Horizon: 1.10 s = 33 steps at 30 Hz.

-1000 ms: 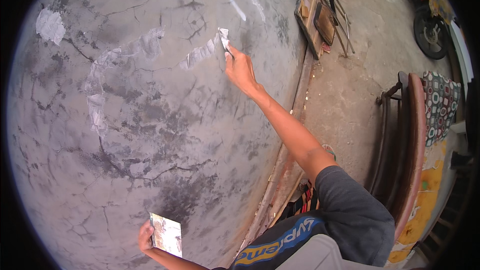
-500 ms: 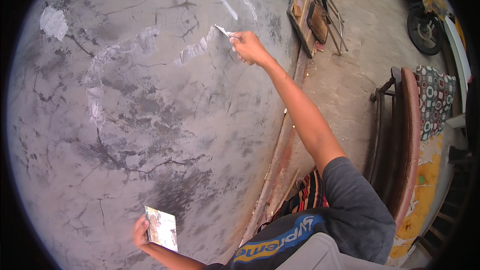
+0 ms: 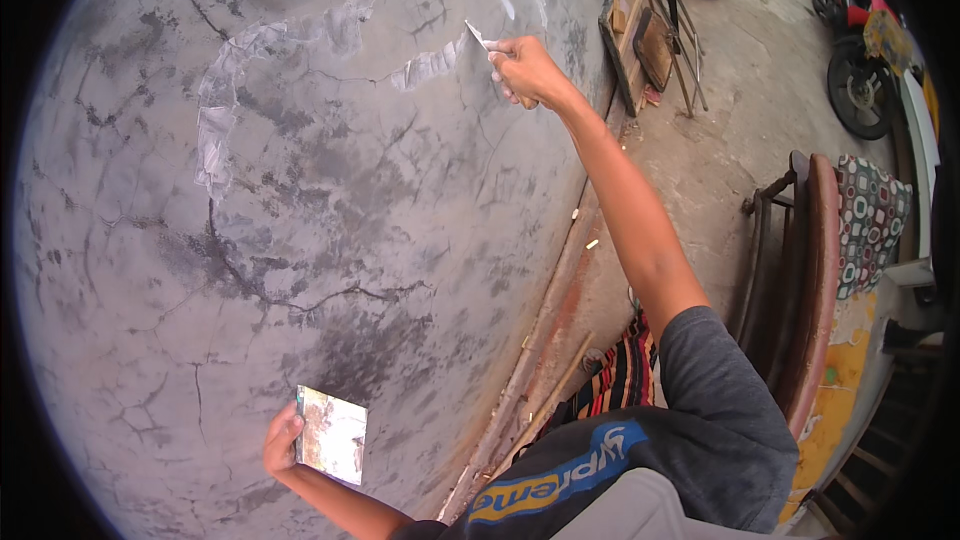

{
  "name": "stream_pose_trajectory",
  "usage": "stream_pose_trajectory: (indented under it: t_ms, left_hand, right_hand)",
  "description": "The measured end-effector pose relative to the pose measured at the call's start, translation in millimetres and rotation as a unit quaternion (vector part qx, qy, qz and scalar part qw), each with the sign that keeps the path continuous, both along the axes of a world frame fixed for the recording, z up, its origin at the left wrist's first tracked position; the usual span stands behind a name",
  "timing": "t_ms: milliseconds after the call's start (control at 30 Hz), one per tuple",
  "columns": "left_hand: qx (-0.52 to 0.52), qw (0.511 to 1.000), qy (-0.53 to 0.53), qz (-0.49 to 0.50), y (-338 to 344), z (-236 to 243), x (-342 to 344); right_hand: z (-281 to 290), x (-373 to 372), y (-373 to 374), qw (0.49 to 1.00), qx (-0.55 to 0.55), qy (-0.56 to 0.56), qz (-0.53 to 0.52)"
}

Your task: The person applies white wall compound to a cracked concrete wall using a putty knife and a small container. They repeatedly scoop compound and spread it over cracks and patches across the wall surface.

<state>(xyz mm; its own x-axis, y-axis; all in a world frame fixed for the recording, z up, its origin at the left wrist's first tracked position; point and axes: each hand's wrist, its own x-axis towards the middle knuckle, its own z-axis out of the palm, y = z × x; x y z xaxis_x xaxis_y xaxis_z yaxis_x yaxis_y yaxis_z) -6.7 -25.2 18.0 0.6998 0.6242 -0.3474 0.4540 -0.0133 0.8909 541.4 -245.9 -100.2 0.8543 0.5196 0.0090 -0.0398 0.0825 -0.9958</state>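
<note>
Scraper (image 3: 475, 35) diagonal, tip (image 3: 468, 25) up-left

Here we have the left of two side-by-side fisheye cameras, riding on the person's head and tipped downward, peering over the dark shirt (image 3: 570, 470) toward the cracked grey wall (image 3: 480, 270) that fills the left and middle of the view. It's a close seat: the left hand (image 3: 283, 437) shows low in the frame, the right hand (image 3: 527, 72) high and just past centre, both near the lens. Off to the right, the floor (image 3: 745, 70) runs away to a motorbike (image 3: 860, 90) well beyond, straight edges bowing toward the black rim.
</note>
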Motion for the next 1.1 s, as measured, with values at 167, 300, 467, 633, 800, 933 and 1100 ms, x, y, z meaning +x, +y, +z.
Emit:
stream_pose_trajectory:
  t_ms: [167, 300, 467, 633, 800, 933, 1100]
  left_hand:
    - [-0.036, 0.999, -0.011, -0.024, 1.4, 1.2, -1.5]
    - [-0.024, 1.000, -0.015, -0.004, 5.8, -2.8, -0.1]
    - [0.015, 0.999, 0.029, -0.004, -5.9, 11.9, 2.9]
    - [0.003, 1.000, 0.000, 0.019, -2.8, 6.9, -0.7]
    - [0.015, 0.999, -0.018, 0.039, -1.5, 4.8, -10.5]
    - [0.006, 0.999, -0.026, 0.047, 2.4, 3.0, -13.8]
    - [-0.005, 0.998, -0.024, 0.050, 6.2, 2.7, -17.0]
  right_hand:
    - [-23.3, -1.7, -26.4, 0.970, -0.089, -0.228, 0.000]
    - [-52.9, 28.8, -12.2, 0.883, -0.020, -0.445, -0.151]
    - [-91.5, 27.2, 21.5, 0.894, -0.010, -0.429, -0.127]
    - [-125.6, 22.0, 20.5, 0.898, -0.006, -0.419, -0.133]
    - [-89.6, 38.9, -4.6, 0.872, -0.003, -0.457, -0.174]
    - [-91.1, 36.6, 10.7, 0.876, -0.034, -0.462, -0.138]
    - [-107.4, 35.2, -10.0, 0.888, -0.064, -0.445, -0.095]
